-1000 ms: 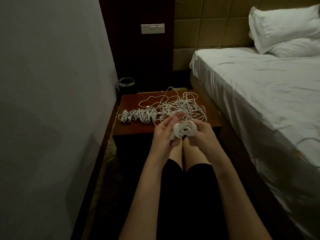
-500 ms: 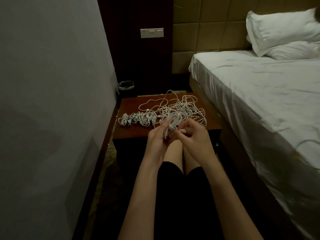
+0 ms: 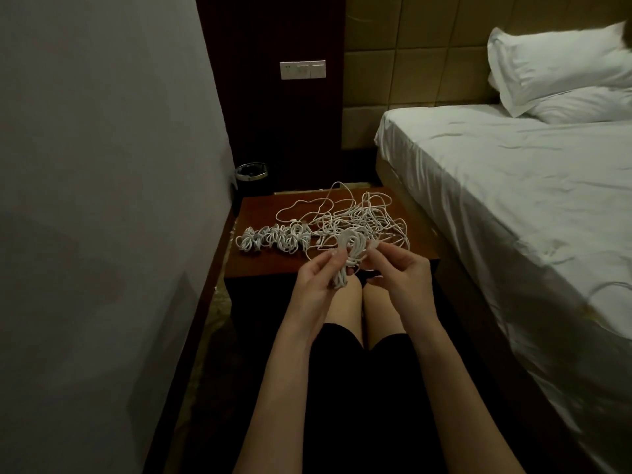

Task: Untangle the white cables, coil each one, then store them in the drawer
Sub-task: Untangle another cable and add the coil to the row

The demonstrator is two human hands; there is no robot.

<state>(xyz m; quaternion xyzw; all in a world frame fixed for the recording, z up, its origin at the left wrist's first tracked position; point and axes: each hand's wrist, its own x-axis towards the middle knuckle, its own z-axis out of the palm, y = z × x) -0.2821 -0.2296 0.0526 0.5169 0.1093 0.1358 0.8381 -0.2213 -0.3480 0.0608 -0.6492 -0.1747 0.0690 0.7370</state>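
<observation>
Item: coiled cable [image 3: 347, 258], white, held above the near edge of the wooden bedside table [image 3: 260, 265]. Gripped by left hand [image 3: 316, 285], fingers curled round the lower part of the bundle; loops standing above the fist. Right hand [image 3: 402, 273] just beside, thumb and fingertips pinching at the upper loops or a loose end; exact strand too small to tell.

Lot on table: row of finished coils [image 3: 273, 238], left side, lying close together. Tangled mass of loose cables [image 3: 355, 217], centre and right, reaching the far edge.

Step in hand, as judged: finishing or securing one coil. Several done; much tangle left. Drawer not in view.

Next move calls for: tucking the free end, keeping the loops tight, setting the coil beside the row, then freeing another strand without dragging the pile.

Surroundings: bed [image 3: 513, 206] at right.
</observation>
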